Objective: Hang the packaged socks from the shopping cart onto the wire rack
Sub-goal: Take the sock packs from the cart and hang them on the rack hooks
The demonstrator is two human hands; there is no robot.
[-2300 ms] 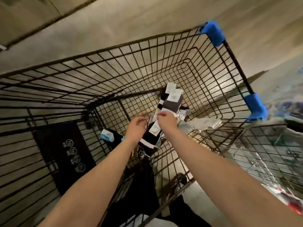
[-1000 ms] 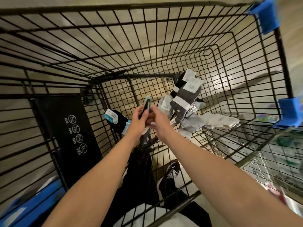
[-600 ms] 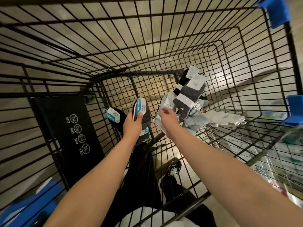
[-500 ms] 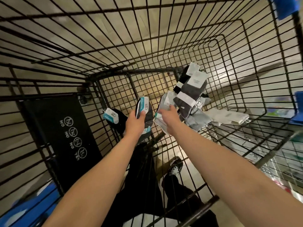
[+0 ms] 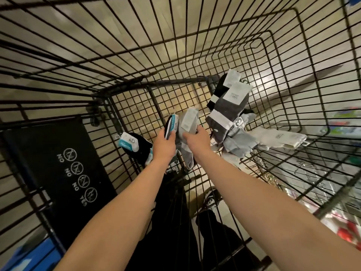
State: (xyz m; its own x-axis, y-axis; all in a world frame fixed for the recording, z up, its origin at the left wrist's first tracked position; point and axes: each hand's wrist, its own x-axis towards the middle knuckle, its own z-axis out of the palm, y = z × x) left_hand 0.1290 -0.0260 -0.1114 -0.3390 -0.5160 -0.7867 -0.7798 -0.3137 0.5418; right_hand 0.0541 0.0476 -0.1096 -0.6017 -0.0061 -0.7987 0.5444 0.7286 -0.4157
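Right hand (image 5: 197,137) has lifted grey socks (image 5: 188,122)

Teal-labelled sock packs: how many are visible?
2. One teal-labelled pack is gripped by the left hand; another teal-labelled pack lies on the shopping cart floor left of it. Others may hide under the grey packs.

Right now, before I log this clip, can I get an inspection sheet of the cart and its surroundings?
Surface: black wire cart.
Job's things: dark sock pack with a teal label; grey sock pack; pile of sock packs at the right of the cart; black sock pack lying apart at the left; rack not seen.
Clutter: nothing seen.
Grips: left hand holds the dark sock pack; right hand holds the grey sock pack.
Cables: nothing seen.
Surroundings: black warning panel, tan floor, blurred coloured goods at the right.
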